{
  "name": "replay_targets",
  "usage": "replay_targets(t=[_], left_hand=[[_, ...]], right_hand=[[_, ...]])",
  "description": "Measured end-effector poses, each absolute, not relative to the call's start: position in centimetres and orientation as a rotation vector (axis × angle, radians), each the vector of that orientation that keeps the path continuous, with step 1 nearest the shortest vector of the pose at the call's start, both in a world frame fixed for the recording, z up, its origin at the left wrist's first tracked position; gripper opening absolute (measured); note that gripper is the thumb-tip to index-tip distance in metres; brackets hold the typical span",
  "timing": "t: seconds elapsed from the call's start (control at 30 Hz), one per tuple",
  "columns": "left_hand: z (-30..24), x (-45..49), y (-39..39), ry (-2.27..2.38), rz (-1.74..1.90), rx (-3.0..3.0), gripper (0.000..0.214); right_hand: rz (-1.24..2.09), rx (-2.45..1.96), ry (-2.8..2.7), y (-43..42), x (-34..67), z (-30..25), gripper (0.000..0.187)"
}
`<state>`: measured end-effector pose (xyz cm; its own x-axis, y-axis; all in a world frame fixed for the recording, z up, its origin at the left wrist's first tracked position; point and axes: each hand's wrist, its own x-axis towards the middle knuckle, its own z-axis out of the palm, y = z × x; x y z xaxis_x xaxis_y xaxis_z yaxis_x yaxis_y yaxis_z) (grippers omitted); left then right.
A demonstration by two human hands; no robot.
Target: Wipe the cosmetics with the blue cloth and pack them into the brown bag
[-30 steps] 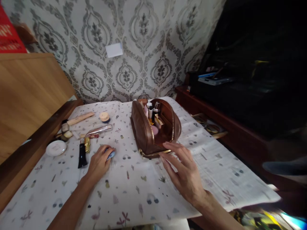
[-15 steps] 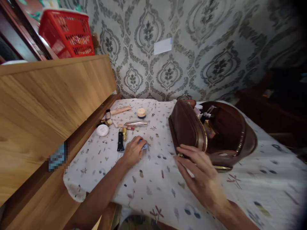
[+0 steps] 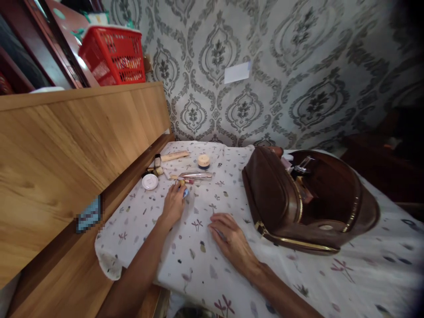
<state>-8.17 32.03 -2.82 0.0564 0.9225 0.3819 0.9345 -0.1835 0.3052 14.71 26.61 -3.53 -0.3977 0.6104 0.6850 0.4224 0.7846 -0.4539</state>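
Observation:
My left hand [image 3: 174, 204] is closed around a small blue object [image 3: 186, 193], of which only an edge shows. It lies over the cosmetics, beside a gold-coloured tube [image 3: 182, 182] and a pink lip tube [image 3: 189, 181]. The black tube is hidden behind that hand. A slim pinkish tube [image 3: 198, 176], a round cream jar [image 3: 203, 161], a beige squeeze tube [image 3: 175, 156] and a white round compact [image 3: 150, 181] lie around it. My right hand [image 3: 233, 240] hovers low over the cloth, fingers loosely bent and thumb apart, holding nothing that I can see.
A brown bag [image 3: 271, 190] stands unzipped on the right, with several items inside. Patterned white cloth [image 3: 198, 265] covers the surface. A wooden panel [image 3: 82, 145] rises along the left, with a red basket [image 3: 112, 55] above it. Patterned wallpaper closes off the back.
My right hand has left the bag's near corner and moved left over the cloth. My left hand has shifted left and away from me, over the black tube, still with the blue object.

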Motion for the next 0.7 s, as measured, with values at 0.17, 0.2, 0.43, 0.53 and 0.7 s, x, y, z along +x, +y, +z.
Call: replay_targets(t=[0.17, 0.2, 0.43, 0.53, 0.7], left_hand=[[-3.6, -8.0, 32.6, -1.793, -1.108, -2.439, 0.045], [-3.6, -8.0, 32.6, -1.774, -1.137, -2.451, 0.046], [-2.7, -9.8, 33.4, -1.837, -1.242, -2.115, 0.045], [-2.0, -12.5, 34.5, -2.034, -1.254, -1.726, 0.043], [-1.4, -17.2, 36.1, -2.291, -1.303, -1.385, 0.049]], right_hand=[[0.351, -0.796, -2.038, 26.7, 15.3, -4.4, 0.017], [0.362, -0.800, -2.033, 26.7, 15.4, -4.4, 0.016], [0.407, -0.805, -2.042, 26.6, 15.7, -4.2, 0.016], [0.409, -0.825, -2.034, 26.9, 15.8, -4.4, 0.015], [0.394, -0.850, -2.033, 27.4, 16.1, -4.9, 0.015]])
